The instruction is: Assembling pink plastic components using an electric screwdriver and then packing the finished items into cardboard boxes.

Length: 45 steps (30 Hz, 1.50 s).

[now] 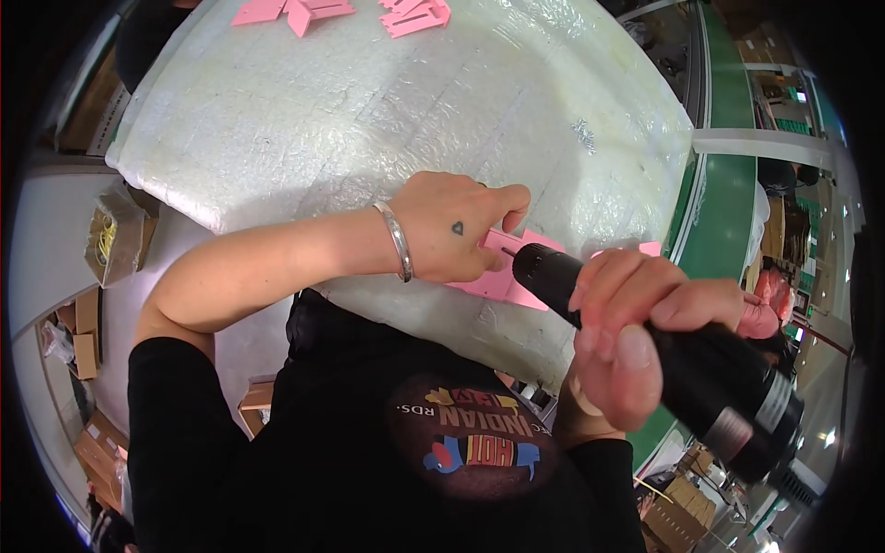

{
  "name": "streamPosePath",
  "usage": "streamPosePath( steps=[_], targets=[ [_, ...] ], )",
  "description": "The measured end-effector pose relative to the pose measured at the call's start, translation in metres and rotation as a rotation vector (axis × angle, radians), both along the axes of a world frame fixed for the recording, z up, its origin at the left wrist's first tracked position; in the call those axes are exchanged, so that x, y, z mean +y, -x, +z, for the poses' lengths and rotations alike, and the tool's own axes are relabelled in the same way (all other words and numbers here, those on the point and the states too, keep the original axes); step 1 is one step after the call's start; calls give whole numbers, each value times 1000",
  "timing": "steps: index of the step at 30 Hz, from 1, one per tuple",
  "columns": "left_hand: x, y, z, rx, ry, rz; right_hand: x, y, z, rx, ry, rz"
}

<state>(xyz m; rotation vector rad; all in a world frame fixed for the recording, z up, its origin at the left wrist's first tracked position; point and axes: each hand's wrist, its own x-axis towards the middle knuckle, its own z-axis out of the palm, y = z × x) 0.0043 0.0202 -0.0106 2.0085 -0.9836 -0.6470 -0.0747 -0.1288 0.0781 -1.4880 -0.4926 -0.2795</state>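
Observation:
My left hand (450,229) is closed over the near edge area of the table, its fingers gripping a pink slotted panel (498,284) and pressing it to the surface. A black electric screwdriver (724,396) is wrapped in my right hand (636,323). Its chuck and thin bit slant down to the left, and the bit tip meets or hovers just over the pink panel beside my left fingers; I cannot tell which. Whether a screw sits under the tip is too small to make out.
Film covers the pale table (369,120). Small silver screws (583,135) lie in a heap toward its right side. More pink panels (297,13) rest at the far edge, with another slotted stack (415,16) nearby. Cardboard boxes (101,456) stand on the floor at left.

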Motion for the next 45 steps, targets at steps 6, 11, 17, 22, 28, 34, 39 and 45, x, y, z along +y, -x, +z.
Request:
streamPosePath(
  steps=[6,11,17,22,28,34,39,45],
  targets=[
    [7,2,20,172,301,357,-30,39,32,-13,-398,-252],
    [-2,24,34,313,737,590,-20,32,-12,339,-301,-421],
    [-10,34,59,644,779,327,-16,34,-1,470,-143,-544],
    [3,5,65,1305,885,166,-25,45,3,448,-250,-364],
    [35,-15,57,1409,935,-11,-23,57,12,454,-276,-310],
    [31,-5,49,900,725,365,-30,64,5,572,-267,-479],
    [-6,41,25,529,599,233,-34,60,-3,680,-222,-436],
    [14,-26,20,520,147,175,-97,54,8,476,-183,-517]
  ],
)
